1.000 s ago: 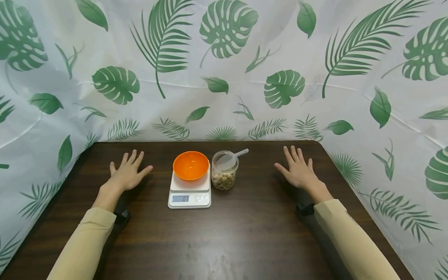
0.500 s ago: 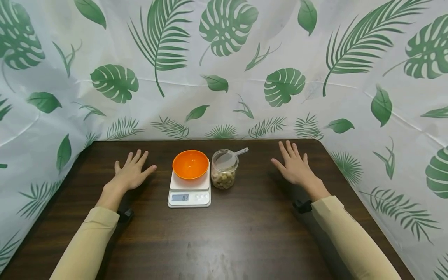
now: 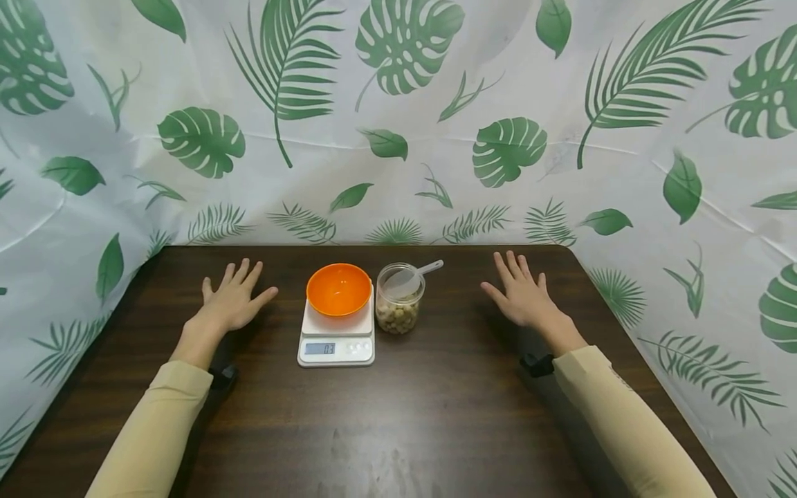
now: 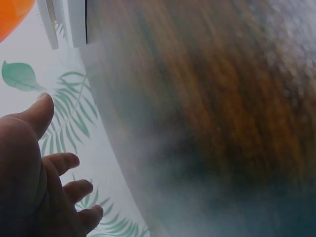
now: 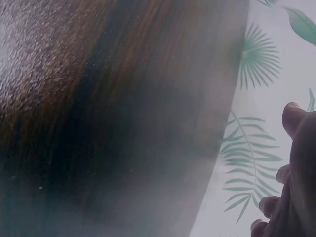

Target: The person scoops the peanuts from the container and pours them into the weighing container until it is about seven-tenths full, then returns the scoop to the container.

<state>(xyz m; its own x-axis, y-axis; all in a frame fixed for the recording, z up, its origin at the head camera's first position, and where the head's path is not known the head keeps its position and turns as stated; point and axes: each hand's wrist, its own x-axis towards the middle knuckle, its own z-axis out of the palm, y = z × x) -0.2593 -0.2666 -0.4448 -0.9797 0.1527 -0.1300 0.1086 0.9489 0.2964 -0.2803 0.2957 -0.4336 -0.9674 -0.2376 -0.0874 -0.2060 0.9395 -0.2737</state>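
On the dark table an orange bowl [image 3: 339, 290] sits on a white kitchen scale [image 3: 337, 350], whose display seems to read 0.3. Right beside the scale stands a clear jar [image 3: 400, 317] partly filled with small pale pieces, their kind too small to tell. A white scoop [image 3: 405, 282] leans in the jar, its handle sticking out to the right. My left hand [image 3: 229, 304], fingers spread and holding nothing, is left of the scale. Well to the right of the jar, my right hand [image 3: 521, 299] is likewise spread and holds nothing. Both wrist views show part of each hand.
The brown wooden table [image 3: 398, 422] ends at the back against a white curtain [image 3: 436, 166] printed with green leaves. That curtain also hangs along both sides. A dark strap [image 3: 537, 364] shows at the right wrist.
Since the first frame both hands have shifted slightly inward and remain spread. The scale, bowl, jar and scoop keep their arrangement; the head view tilts slightly.
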